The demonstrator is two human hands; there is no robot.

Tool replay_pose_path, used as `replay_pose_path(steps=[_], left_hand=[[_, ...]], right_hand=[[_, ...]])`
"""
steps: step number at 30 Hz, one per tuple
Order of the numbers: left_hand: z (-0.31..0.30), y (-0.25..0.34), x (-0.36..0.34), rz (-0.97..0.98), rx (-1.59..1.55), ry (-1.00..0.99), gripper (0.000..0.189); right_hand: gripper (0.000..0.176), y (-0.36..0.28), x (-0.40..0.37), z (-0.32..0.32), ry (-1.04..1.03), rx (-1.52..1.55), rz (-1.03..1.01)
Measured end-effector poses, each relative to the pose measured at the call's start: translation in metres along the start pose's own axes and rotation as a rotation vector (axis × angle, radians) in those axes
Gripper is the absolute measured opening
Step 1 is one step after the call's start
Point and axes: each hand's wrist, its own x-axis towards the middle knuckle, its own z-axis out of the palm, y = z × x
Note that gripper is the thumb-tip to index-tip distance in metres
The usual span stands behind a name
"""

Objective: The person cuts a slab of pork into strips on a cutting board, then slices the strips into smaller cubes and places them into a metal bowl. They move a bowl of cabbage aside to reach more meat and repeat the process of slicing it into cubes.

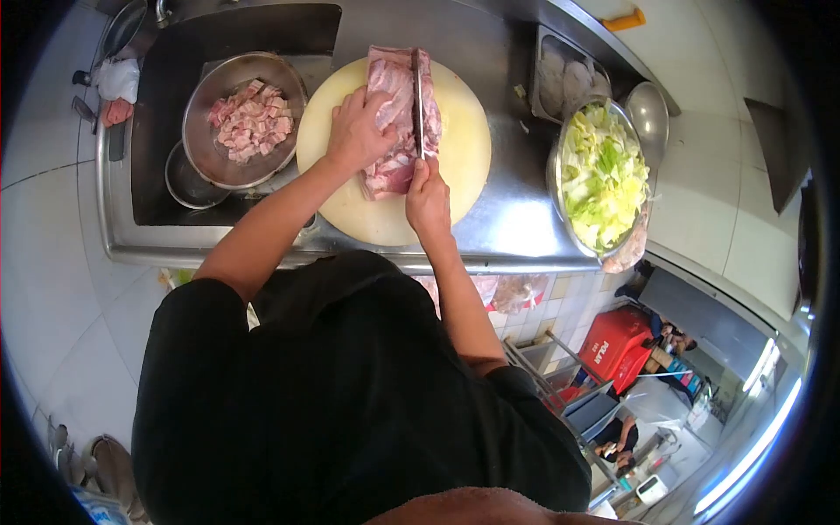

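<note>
A slab of raw meat [391, 83] lies lengthwise on a round, pale cutting board [464, 114]. My left hand [358, 131] presses on the slab's left side, its fingers spread over the meat. In my right hand [428, 199] is the handle of a knife, gripped at the board's lower part. The knife blade [418, 105] points away from me and stands in the meat near its right edge, with a narrow strip of meat to its right. Left of the board, a metal bowl [199, 140] holds chopped meat pieces [251, 122].
The bowl stands over a sink [157, 105] beside a smaller pot [185, 188]. To the right are a bowl of cut leafy vegetables [604, 175], a metal tray [544, 79] and a metal bowl [652, 118]. Another person's arm [627, 435] shows at lower right.
</note>
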Motion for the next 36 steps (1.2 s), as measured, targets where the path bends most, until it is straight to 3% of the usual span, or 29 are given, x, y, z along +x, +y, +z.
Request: replay_pose_path(steps=[5, 8, 12, 15, 19, 22, 27, 28, 32, 36], left_hand=[[-0.006, 0.003, 0.001, -0.017, -0.010, -0.047, 0.052], [-0.005, 0.002, 0.002, -0.018, -0.012, -0.059, 0.054], [-0.004, -0.004, 0.003, -0.022, -0.036, -0.053, 0.055], [-0.007, -0.008, 0.002, -0.061, -0.033, -0.084, 0.056], [-0.003, -0.007, 0.001, -0.016, 0.015, -0.024, 0.055], [-0.004, -0.006, 0.001, -0.027, 0.046, -0.063, 0.057], [0.008, -0.010, -0.005, -0.026, 0.089, -0.066, 0.074], [0.000, 0.002, -0.011, -0.045, 0.110, -0.081, 0.079], [-0.018, 0.022, -0.024, -0.128, 0.158, -0.223, 0.100], [-0.024, 0.031, -0.024, -0.242, 0.068, -0.295, 0.102]], right_hand=[[0.048, -0.039, 0.065, -0.005, -0.056, -0.013, -0.038], [0.049, -0.065, 0.118, 0.005, 0.035, -0.014, -0.154], [0.053, -0.031, 0.211, 0.023, 0.208, 0.040, -0.508], [0.053, -0.054, 0.158, -0.046, -0.150, 0.329, 0.026], [0.052, -0.030, 0.123, -0.052, -0.028, 0.550, 0.033], [0.053, -0.022, 0.074, -0.060, 0.071, 0.476, -0.072], [0.054, 0.005, -0.029, -0.059, -0.131, 0.467, 0.187], [0.052, 0.006, -0.045, -0.058, -0.148, 0.350, 0.268], [0.049, 0.054, -0.081, -0.033, -0.134, 0.301, 0.206], [0.049, 0.050, -0.109, -0.035, -0.136, 0.270, 0.237]])
